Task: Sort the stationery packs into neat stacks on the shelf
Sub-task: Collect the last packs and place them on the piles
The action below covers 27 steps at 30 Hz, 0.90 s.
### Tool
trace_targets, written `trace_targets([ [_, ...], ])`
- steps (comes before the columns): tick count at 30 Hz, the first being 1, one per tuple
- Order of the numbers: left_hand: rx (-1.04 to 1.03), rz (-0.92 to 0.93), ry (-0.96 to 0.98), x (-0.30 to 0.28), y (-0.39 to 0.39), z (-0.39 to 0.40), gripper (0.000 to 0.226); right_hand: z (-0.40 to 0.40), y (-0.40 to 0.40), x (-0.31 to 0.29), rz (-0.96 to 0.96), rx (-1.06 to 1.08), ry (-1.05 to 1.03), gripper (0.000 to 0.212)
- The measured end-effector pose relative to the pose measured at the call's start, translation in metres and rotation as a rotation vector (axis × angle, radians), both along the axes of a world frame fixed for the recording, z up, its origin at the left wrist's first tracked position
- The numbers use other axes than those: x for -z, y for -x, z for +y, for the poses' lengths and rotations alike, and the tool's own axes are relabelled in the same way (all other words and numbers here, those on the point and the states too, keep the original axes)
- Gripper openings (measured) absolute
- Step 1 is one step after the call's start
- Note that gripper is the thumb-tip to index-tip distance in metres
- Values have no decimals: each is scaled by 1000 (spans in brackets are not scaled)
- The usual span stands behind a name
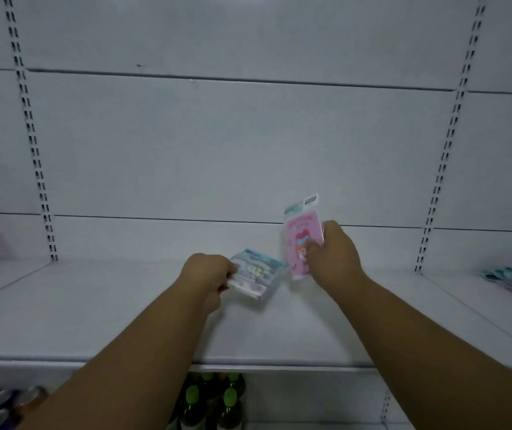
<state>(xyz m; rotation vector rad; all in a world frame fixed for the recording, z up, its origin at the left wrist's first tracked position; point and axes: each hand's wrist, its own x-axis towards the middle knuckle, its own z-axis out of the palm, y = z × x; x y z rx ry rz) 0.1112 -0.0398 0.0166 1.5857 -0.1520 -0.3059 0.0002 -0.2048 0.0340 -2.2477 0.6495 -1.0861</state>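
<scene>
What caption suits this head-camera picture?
Left hand holds a blue pack, right hand a pink pack, above a white shelf.

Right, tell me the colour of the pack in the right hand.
Pink pack, white header; head view.

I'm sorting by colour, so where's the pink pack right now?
In the head view, the pink pack is held upright in the right hand, right of centre above the shelf, beside the blue pack in the left hand.
</scene>
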Motion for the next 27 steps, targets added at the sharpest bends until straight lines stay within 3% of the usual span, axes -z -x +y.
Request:
trace_targets([
  [3,113,99,246,-9,39,-43,5,-32,48,-16,-181,37,5,3],
  [7,322,5,280,-14,108,-126,10,-98,140,-33,-232,143,99,8],
  [11,399,-66,239,-9,186,-217,21,-168,246,-36,-201,234,96,11],
  [18,537,-130,111,-8,315,-371,16,-285,390,-32,-199,385,75,7],
  [27,430,-97,-21,-9,310,-483,12,-387,416,-15,-222,377,1,7],
])
